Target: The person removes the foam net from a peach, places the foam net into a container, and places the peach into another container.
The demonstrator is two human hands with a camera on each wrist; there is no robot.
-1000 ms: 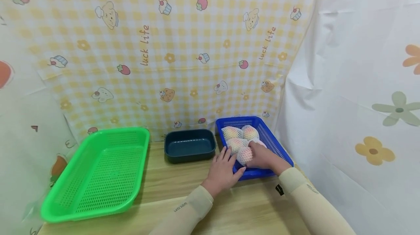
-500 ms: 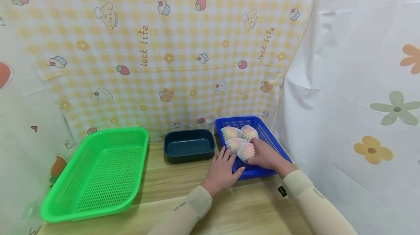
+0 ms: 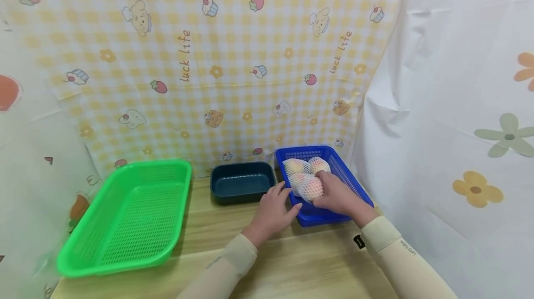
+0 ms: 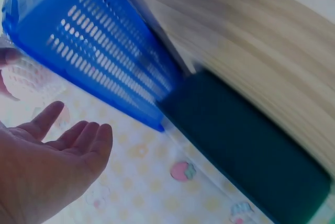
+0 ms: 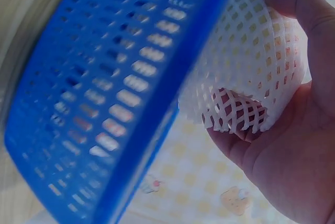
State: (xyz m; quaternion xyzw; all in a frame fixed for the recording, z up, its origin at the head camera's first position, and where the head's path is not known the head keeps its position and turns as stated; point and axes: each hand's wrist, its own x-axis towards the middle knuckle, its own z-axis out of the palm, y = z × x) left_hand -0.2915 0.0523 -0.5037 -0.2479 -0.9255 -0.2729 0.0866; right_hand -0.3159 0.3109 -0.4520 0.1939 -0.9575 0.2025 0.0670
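My right hand [image 3: 337, 194] grips a reddish-yellow fruit in a white foam net [image 3: 311, 188]. In the right wrist view the thumb and fingers curl round the netted fruit [image 5: 251, 51], which sits above the rim of the blue basket [image 5: 172, 72]. Several more fruits in foam nets [image 3: 297, 166] lie toward the back of that blue basket [image 3: 354, 187]. Just left of its near-left corner is my left hand [image 3: 272, 211], fingers relaxed and apart, holding nothing. The left wrist view shows the same left hand [image 4: 63, 166] palm up beside the basket wall [image 4: 99, 51].
A dark teal rectangular tub [image 3: 243, 199] stands between the blue basket and a large green basket [image 3: 177, 225] on the left. Everything is on a wooden table [image 3: 292, 266]. A small black object [image 3: 359, 241] lies near the table's right edge. Patterned cloths [image 3: 233, 99] hang behind and beside.
My left hand has come off the blue basket's rim and drawn back to the left. With the fruit in its grip, my right hand has risen slightly from the basket's near end.
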